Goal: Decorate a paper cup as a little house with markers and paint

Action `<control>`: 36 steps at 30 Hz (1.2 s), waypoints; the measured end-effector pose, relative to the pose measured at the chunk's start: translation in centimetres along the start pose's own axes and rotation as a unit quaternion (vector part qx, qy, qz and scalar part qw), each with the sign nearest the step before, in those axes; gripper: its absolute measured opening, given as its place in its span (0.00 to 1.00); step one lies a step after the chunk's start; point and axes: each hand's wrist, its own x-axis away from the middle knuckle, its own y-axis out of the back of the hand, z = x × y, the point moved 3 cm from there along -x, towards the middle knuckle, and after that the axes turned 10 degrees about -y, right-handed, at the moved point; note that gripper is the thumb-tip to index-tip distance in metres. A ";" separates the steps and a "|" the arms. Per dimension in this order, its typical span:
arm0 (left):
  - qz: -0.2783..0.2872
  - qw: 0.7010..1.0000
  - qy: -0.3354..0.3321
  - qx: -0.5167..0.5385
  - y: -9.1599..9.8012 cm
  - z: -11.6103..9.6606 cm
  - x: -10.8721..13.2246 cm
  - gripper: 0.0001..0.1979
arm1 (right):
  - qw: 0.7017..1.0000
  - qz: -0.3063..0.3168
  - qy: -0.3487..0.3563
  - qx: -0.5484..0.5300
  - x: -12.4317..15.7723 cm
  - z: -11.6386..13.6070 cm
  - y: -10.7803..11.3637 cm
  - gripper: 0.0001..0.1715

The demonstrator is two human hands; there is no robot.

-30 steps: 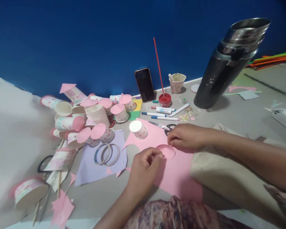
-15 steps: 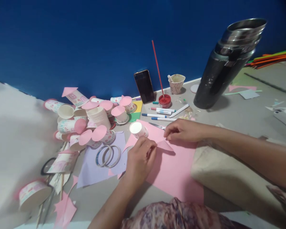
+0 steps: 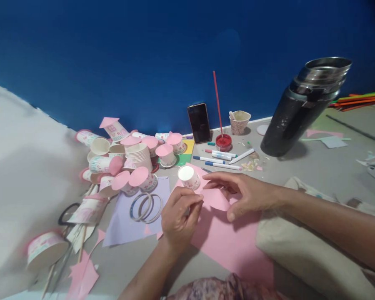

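Observation:
My left hand (image 3: 181,216) pinches the edge of a small cut piece of pink paper (image 3: 216,201) between thumb and fingertips. On the other side of that piece, my right hand (image 3: 253,192) is spread, thumb and fingers apart; whether its fingers touch the paper I cannot tell. Just beyond the left hand, an upturned printed paper cup (image 3: 189,178) stands on the pink paper. A larger pink sheet (image 3: 237,246) lies flat beneath both hands.
Printed paper cups with pink discs (image 3: 139,177) crowd the left side, near two bangles (image 3: 146,207) on lilac paper (image 3: 120,233). Markers (image 3: 222,166), a phone (image 3: 199,123), red paint pot (image 3: 223,143) and dark flask (image 3: 287,112) stand or lie behind. Beige cloth (image 3: 287,237) lies at right.
My right hand has opened from a bent-finger pose and spread around the pink piece. The left hand keeps its pinch. The whole view has shifted slightly, with the scissors now mostly hidden.

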 end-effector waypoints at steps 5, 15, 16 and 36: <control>0.001 1.000 -0.005 0.005 0.8 0.6 -1.1 0.09 | 0.995 -0.069 0.029 0.068 -0.4 2.6 0.5 0.53; -0.011 0.966 0.256 0.041 2.6 5.8 -1.4 0.11 | 0.904 -0.142 0.189 0.356 -6.9 7.6 1.1 0.32; -0.010 0.950 0.304 0.067 2.5 6.5 -0.9 0.11 | 0.897 -0.141 0.189 0.374 -7.7 7.3 1.1 0.31; 0.139 0.965 0.221 -0.012 0.8 8.3 -0.8 0.23 | 0.884 -0.228 0.104 0.394 -6.4 2.8 3.2 0.43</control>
